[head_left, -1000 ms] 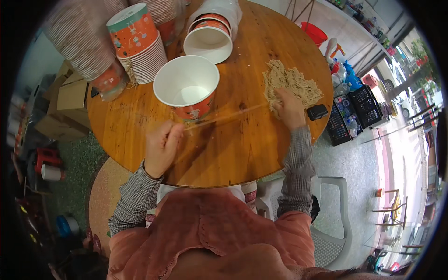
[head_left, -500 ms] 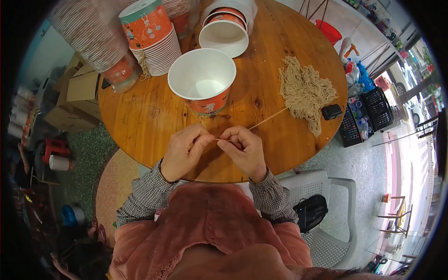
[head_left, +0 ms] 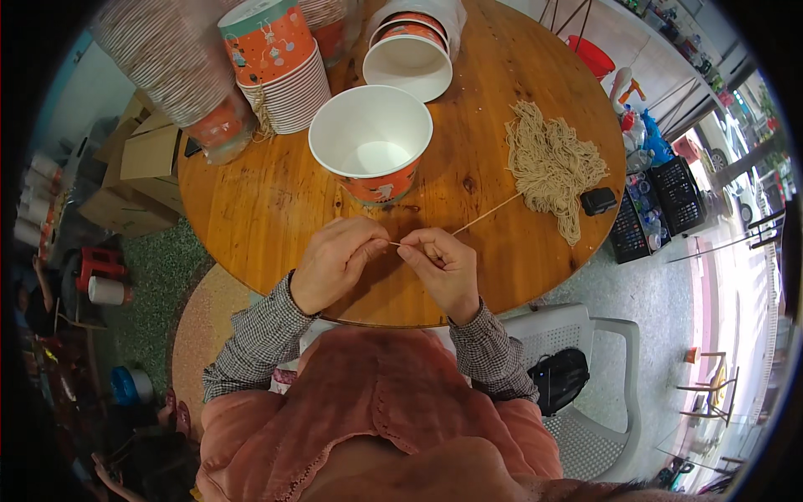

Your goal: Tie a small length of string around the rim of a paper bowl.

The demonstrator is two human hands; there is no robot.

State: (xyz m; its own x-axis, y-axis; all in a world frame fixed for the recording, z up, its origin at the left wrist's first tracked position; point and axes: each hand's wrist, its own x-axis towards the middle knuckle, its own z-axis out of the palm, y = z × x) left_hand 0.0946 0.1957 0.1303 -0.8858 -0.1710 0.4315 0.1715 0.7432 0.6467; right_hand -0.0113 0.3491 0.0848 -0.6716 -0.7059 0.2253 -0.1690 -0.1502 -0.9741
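Over the near part of the wooden table, my left hand [head_left: 337, 261] and my right hand [head_left: 442, 266] pinch a thin tan string [head_left: 488, 212] between their fingertips, close together. From my right hand the string runs taut toward a tangled heap of tan string [head_left: 555, 167] on the table's right side. Just beyond my hands an open paper bucket [head_left: 372, 149], white inside and orange outside, stands upright. The string's end at my left fingers is hidden.
Behind the bucket lie other paper buckets [head_left: 409, 67] on their sides in a plastic bag. At the far left rise nested bucket stacks [head_left: 284, 90]. A small black box [head_left: 597, 201] sits beside the heap. A grey plastic chair [head_left: 615, 393] stands right of me.
Both hands keep their pinch on the string, and my left fingertips have shifted slightly along it. The whole view has moved a little; the buckets and the string heap stay in place.
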